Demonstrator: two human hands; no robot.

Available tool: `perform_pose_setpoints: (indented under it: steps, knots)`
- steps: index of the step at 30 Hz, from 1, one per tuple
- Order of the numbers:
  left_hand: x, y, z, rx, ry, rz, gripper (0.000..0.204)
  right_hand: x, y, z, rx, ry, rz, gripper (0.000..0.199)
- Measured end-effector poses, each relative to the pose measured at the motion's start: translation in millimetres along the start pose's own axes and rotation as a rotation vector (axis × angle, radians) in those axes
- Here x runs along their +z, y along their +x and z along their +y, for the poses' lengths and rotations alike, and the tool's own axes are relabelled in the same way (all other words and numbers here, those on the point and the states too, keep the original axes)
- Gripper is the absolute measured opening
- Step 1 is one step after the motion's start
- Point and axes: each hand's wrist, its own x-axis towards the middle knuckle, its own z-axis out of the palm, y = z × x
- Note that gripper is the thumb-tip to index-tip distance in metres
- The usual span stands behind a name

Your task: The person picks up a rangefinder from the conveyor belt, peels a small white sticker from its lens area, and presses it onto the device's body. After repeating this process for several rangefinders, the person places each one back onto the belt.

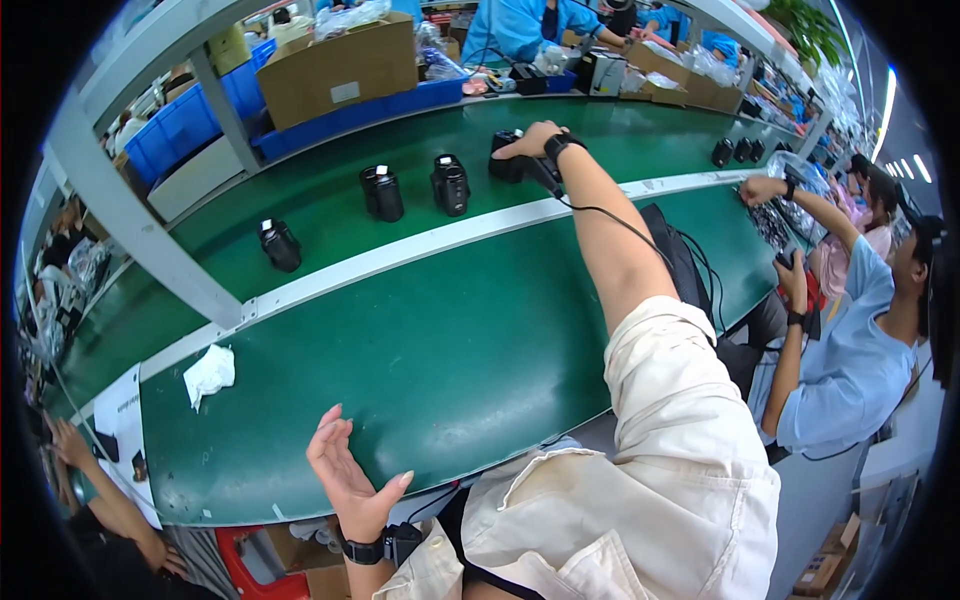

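Observation:
My right arm reaches across to the far green belt. There my right hand [538, 139] is closed over a black rounded device [506, 167] with a small white patch on top; its fingers partly hide it. To the left stand similar black devices, one [451, 186] nearest my hand, another [381, 194] beside it, and a third [280, 246] farther left, leaning a little. Their exact kind does not show. Over the near green worktop [450, 340], my left hand [350, 470] is open, fingers apart and holding nothing. Both wrists wear black straps, with a cable at the right one.
A pale metal rail [420, 256] and a slanted post [150, 210] divide worktop and belt. Crumpled white tissue [210, 376] lies at left. Beyond are a cardboard box [340, 75] and blue bins. A person in light blue [850, 350] works at right; another person's hands reach in at lower left.

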Motion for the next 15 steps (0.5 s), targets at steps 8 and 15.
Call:
perform_pose_setpoints:
  steps: [8,15]
  knots:
    - [-6,3,-7,0.008,0.013,-0.036,0.091,-20,-56,-7,0.070,0.001,0.488,0.097]
    - [-1,-6,-7,0.063,0.243,0.189,0.090,-59,-212,-115,-0.962,0.343,0.234,0.058]
